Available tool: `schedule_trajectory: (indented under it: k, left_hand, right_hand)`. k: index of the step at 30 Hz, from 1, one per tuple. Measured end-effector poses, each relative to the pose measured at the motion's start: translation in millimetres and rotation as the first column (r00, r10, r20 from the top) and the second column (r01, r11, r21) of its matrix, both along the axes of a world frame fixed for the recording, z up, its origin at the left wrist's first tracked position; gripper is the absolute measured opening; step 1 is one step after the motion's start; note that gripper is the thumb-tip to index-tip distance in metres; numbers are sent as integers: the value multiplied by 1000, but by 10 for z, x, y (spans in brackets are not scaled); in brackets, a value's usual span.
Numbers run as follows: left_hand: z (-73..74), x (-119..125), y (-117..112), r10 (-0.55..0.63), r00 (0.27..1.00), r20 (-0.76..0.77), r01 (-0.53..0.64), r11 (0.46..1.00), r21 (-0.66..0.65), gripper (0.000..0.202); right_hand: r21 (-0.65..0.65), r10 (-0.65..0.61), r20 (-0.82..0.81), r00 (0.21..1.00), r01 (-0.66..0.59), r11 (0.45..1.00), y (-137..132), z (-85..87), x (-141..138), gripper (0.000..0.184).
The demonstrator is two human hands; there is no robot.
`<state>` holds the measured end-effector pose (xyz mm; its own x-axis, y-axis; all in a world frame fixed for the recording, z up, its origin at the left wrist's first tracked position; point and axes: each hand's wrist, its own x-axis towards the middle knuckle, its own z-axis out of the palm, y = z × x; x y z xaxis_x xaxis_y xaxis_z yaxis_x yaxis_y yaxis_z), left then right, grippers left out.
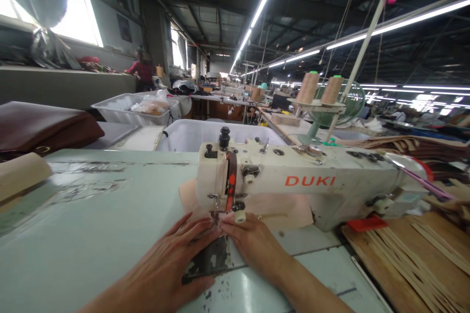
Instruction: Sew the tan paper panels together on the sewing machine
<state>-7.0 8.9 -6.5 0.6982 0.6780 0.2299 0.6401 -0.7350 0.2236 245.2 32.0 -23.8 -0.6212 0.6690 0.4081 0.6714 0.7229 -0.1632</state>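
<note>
A white sewing machine (312, 181) marked DUKI stands in front of me. Under its head and arm lies a flat beige piece of material (293, 208), perhaps leather, partly hidden by the machine. My left hand (179, 254) rests palm down left of the needle area (216, 216), fingers stretched out and thumb apart on the table. From the right, my right hand (253, 239) has its fingers drawn together on the edge of the beige piece, close by the presser foot. The two hands' fingertips nearly meet there, and they hide the stitching spot.
Pale green tabletop (110, 234) spreads left. Thread cones (308, 89) and a green fan (345, 102) stand behind the machine. White bins (220, 132) are beyond the table. Beige strips (414, 259) lie on a board at right, brown material (47, 124) at left. A person (142, 71) is far off.
</note>
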Motion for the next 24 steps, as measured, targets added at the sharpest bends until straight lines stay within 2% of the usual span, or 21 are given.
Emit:
schedule_trajectory:
  k: [8,13,20,24]
  left_hand:
    - [-86,-2,11,15,999,-47,-12,999,50,77]
    - [-137,-6,-5,44,999,-21,-42,995,86,79]
    - [-51,7,9,-2,1000,2,1,999,33,76]
    - [-38,17,20,-10,999,39,9,999,33,73]
  right_hand:
    - [39,-23,3,1000,23,999,12,-14,-31,30]
    - [31,-16,32,999,15,999,17,-4,-21,34]
    - [5,-14,23,1000,14,1000,-7,-9,-39,35]
    - [-33,-34,16,999,35,999,-31,78,-45,36]
